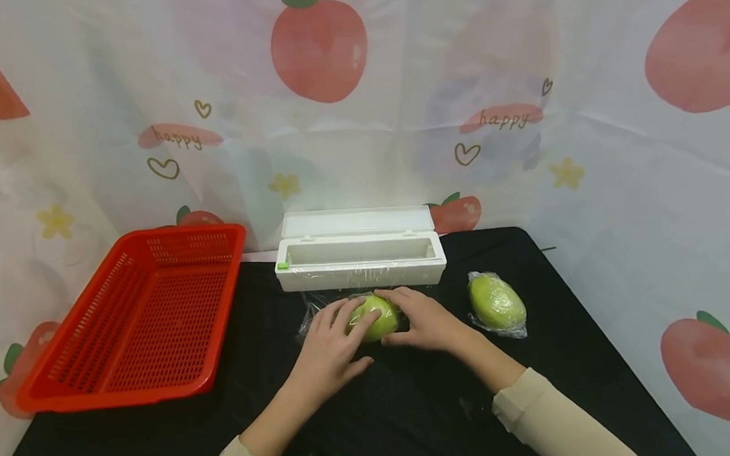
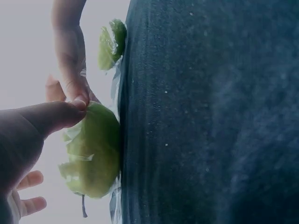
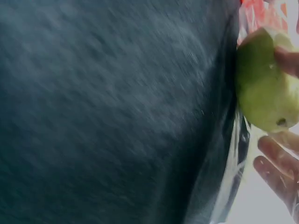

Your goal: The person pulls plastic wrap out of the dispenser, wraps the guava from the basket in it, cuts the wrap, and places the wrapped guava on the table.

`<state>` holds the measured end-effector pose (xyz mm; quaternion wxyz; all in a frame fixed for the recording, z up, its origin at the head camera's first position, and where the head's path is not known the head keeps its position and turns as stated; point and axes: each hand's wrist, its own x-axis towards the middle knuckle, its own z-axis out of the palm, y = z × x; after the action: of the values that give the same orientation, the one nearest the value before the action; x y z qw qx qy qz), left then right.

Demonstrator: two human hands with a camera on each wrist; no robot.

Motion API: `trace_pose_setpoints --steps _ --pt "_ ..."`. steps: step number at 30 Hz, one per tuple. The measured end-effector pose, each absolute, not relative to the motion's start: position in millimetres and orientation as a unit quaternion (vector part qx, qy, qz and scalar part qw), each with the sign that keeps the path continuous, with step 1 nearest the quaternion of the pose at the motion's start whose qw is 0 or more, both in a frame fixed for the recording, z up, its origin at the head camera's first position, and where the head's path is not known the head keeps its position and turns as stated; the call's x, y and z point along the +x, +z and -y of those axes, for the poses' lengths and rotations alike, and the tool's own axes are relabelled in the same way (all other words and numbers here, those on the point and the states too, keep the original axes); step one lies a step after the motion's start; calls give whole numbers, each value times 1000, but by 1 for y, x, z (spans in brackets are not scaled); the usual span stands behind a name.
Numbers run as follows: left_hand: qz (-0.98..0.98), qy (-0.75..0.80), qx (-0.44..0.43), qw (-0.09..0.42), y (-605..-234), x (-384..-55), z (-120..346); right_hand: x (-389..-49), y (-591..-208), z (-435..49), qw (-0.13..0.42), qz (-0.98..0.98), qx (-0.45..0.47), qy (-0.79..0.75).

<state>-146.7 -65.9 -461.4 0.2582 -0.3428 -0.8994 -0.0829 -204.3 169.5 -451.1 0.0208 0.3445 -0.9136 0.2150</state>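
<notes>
A green pear with clear plastic film about it lies on the black cloth, its stem visible in the left wrist view. My left hand reaches over its left side, fingers spread and touching the pear and film, thumb held apart from it. From the right, my right hand holds the pear's right end between thumb and fingers. Loose clear film spreads out left of the pear. Behind both hands stands a white cling film box with its lid raised. Off to the right lies a second pear, wrapped in film.
A red plastic basket stands at the left of the table. The black tablecloth spans the front. A white curtain printed with fruit hangs close behind the box.
</notes>
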Motion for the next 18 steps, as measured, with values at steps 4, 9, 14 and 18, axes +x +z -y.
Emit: trace_pose_setpoints --steps 4,9,14,18 --pt "899 -81 -348 253 -463 -150 62 -213 -449 -174 -12 912 350 213" --pt "902 -79 -347 243 -467 -159 59 -225 -449 -177 -38 909 355 215" --pt "915 -63 -333 222 -470 -169 59 -231 -449 -179 -46 903 365 223" --pt "918 -68 -331 208 -471 -175 59 -232 -450 -180 -45 902 367 221"
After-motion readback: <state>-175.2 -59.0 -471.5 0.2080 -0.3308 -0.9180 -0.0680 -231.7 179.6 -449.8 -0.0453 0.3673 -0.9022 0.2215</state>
